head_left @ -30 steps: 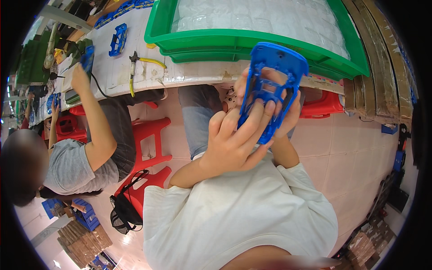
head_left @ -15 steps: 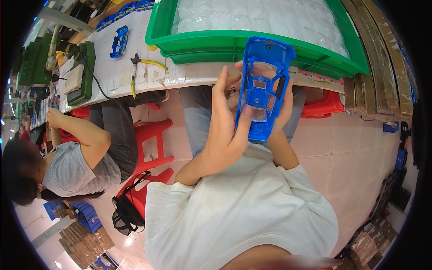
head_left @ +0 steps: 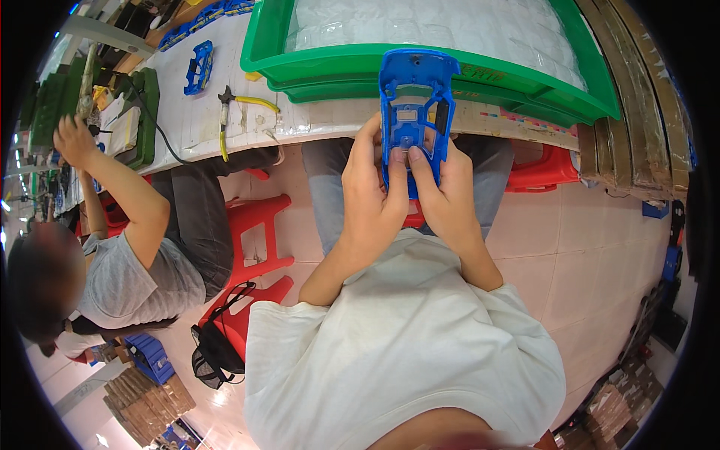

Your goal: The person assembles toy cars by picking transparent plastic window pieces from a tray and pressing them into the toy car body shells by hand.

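Note:
Between my two hands is a blue plastic toy car body shell, held with its hollow inside facing me and its long side running away from me. My left hand wraps its left edge, and my right hand grips the right edge. Both thumbs press side by side on the inner face near the close end. Clear window pieces show in the shell's middle. The fingers behind the shell are mostly hidden. Just beyond the shell stands a green crate filled with clear plastic-wrapped pieces.
Yellow-handled pliers and another blue car shell lie on the white table. Cardboard is stacked at the right. A co-worker sits at the left, near a green machine. A red stool stands between us.
The shell has moved left and slightly away and now stands straighter. My right thumb has come round onto its inner face beside the left thumb. The co-worker's hand has risen.

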Demonstrator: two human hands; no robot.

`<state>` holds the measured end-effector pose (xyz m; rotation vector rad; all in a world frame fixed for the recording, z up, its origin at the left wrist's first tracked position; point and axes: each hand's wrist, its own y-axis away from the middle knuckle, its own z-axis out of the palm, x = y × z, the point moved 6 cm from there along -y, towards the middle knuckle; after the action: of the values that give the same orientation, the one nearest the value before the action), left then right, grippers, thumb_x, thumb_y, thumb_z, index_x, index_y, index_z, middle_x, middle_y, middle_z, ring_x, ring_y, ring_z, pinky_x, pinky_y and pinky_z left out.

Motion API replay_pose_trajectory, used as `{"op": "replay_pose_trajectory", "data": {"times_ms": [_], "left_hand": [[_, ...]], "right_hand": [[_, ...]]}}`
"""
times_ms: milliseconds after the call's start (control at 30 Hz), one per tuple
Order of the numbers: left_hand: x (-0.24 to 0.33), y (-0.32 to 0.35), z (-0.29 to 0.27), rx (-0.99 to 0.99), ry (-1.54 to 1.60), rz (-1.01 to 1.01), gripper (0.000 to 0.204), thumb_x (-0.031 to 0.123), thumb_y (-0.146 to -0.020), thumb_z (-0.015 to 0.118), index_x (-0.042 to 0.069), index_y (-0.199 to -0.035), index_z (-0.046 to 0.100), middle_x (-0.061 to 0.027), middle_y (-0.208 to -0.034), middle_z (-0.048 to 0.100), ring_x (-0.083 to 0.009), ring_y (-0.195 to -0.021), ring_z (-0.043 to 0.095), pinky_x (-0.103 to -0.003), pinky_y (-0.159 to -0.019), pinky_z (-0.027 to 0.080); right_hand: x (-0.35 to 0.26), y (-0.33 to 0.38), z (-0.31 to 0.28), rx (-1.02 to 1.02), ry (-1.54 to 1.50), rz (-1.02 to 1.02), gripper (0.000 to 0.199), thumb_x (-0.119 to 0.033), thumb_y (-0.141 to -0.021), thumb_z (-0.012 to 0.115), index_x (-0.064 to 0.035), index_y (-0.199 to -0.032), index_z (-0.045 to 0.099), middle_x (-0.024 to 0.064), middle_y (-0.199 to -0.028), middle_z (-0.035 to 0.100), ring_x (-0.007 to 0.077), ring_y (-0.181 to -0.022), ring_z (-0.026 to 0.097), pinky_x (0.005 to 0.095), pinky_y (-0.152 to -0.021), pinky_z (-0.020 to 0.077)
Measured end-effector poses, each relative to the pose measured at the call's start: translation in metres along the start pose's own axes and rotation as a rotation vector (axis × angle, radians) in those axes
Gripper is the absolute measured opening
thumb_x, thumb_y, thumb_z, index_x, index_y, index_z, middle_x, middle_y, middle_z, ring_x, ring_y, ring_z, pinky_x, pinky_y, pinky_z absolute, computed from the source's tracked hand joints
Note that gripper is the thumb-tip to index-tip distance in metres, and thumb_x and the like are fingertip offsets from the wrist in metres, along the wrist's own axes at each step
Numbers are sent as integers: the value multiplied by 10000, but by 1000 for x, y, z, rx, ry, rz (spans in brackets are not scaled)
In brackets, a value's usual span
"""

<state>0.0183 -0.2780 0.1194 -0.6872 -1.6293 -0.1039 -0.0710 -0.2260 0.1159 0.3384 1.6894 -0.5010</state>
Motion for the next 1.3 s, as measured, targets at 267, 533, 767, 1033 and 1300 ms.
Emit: {"op": "replay_pose_trajectory", "data": {"times_ms": [267,533,767,1033,1300], "left_hand": [[-4,-1,-4,44,73,-111,342,0,-820,506,-39,-1147,413,-92,-953,548,-122,-868,525,-236,-728,433],[-3,-3,-2,92,118,-15,207,-7,-791,510,-10,-998,490,-40,-741,537,-55,-599,419,-203,-492,340],[-4,-4,-2,41,237,-45,209,-7,-791,538,-28,-994,491,-55,-797,570,-61,-691,505,-195,-567,409],[-9,-3,-1,43,320,-90,242,-6,-790,556,-31,-1019,483,-58,-822,575,-72,-740,525,-203,-605,432],[-11,-1,-1,70,383,-109,239,-13,-798,553,-35,-1023,478,-67,-880,565,-79,-778,525,-210,-653,439]], "right_hand": [[-2,-3,-1,73,24,-86,113,-41,-805,476,13,-901,499,132,-657,541,165,-542,513,273,-509,394],[-5,-2,-3,148,42,-114,87,-34,-795,484,7,-871,492,110,-647,532,137,-539,485,263,-500,385],[1,0,-5,159,56,-107,80,-34,-777,506,-1,-782,434,94,-594,479,108,-500,433,262,-451,343],[0,0,-5,166,68,-154,113,-39,-772,517,-8,-759,409,101,-574,444,136,-482,413,272,-441,325],[-1,0,-5,175,131,-186,119,-26,-757,530,-14,-758,411,90,-571,438,119,-478,404,257,-432,317]]}}
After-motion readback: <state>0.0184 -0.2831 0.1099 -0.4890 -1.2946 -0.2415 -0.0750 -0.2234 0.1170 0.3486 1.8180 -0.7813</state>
